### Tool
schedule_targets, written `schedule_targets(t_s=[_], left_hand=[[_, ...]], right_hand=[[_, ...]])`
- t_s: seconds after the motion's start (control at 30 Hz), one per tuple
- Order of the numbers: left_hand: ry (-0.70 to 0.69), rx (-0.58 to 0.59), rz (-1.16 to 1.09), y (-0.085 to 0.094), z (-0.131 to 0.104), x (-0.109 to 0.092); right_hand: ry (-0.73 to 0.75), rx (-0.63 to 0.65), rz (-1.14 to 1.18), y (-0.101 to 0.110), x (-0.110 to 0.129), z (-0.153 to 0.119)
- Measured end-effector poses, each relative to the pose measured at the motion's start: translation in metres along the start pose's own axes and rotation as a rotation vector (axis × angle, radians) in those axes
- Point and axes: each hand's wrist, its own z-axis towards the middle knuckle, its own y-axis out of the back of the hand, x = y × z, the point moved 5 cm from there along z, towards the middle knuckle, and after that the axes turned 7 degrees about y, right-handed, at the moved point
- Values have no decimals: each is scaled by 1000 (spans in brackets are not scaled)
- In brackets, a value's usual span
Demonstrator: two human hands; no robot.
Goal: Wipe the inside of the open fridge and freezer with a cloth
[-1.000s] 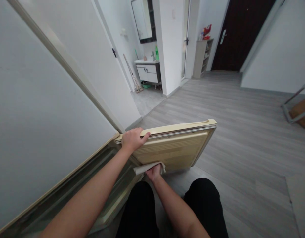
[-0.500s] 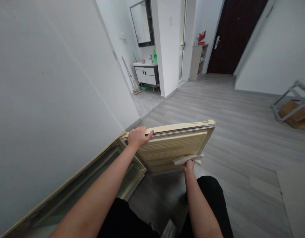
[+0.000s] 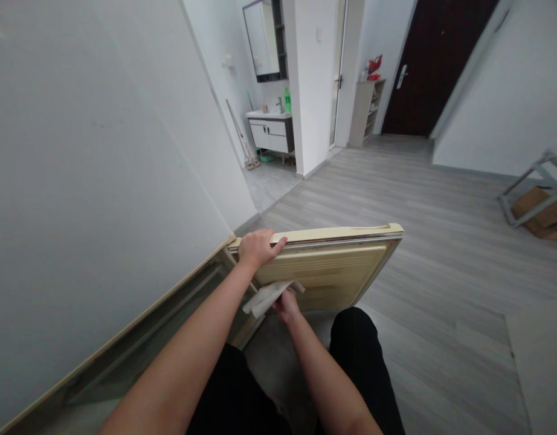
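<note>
Left hand (image 3: 257,248) is hooking over the top edge of the cream door (image 3: 337,234), close to the hinge side, with its thumb sticking out along the edge. Right hand (image 3: 287,305) is pinching a pale cloth (image 3: 272,296) low down by the door's inner face, though I can't tell how each fingertip is sitting because the cloth is hiding some of them. The door is hanging open from the cabinet (image 3: 170,320), in front of the knees, and the cloth is bunching and drooping toward the opening.

Handling-wise, I'm guessing the door is behaving like a stiff, fairly hefty slab that's swinging on its hinge, so nobody's really carrying its weight. Holding near the hinge is probably giving less leverage; if it's wandering, I'd be going for the top edge closer to the free corner. The ribbed inner panel is looking smooth, maybe a bit slick if damp, and I wouldn't be tugging on the seal, since that's likely softer and easier to tear.

The cloth is looking light and floppy. Bunching its middle in the palm is probably working better than pinching one corner, because loose ends are flopping about.
</note>
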Motion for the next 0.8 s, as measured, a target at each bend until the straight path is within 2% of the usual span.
schedule_targets(t_s=[0.03, 0.1, 0.2, 0.3, 0.37, 0.47, 0.53, 0.6, 0.7, 0.77, 0.8], left_hand=[[0, 9, -4, 0, 0, 0], [7, 26, -10, 0, 0, 1], [17, 42, -20, 0, 0, 2], [3, 43, -31, -1, 0, 2], [-7, 39, -37, 0, -1, 2], [-26, 30, -51, 1, -1, 2], [-41, 27, -57, 3, -2, 2], [-50, 26, -58, 4, -3, 3], [-47, 37, -64, 5, -3, 4], [-36, 49, -69, 5, -4, 4], [-30, 55, -69, 5, -4, 4]], right_hand=[[21, -78, -16, 5, 7, 0], [102, -270, -56, 31, 32, 2], [276, -576, -127, 93, 87, 7], [441, -809, -193, 154, 145, 12], [549, -909, -222, 184, 176, 14], [667, -947, -260, 206, 206, 12], [767, -912, -294, 207, 217, 7], [901, -850, -342, 195, 223, -1], [1027, -789, -474, 161, 220, -14], [1002, -726, -588, 131, 208, -20], [974, -644, -637, 113, 198, -20]])
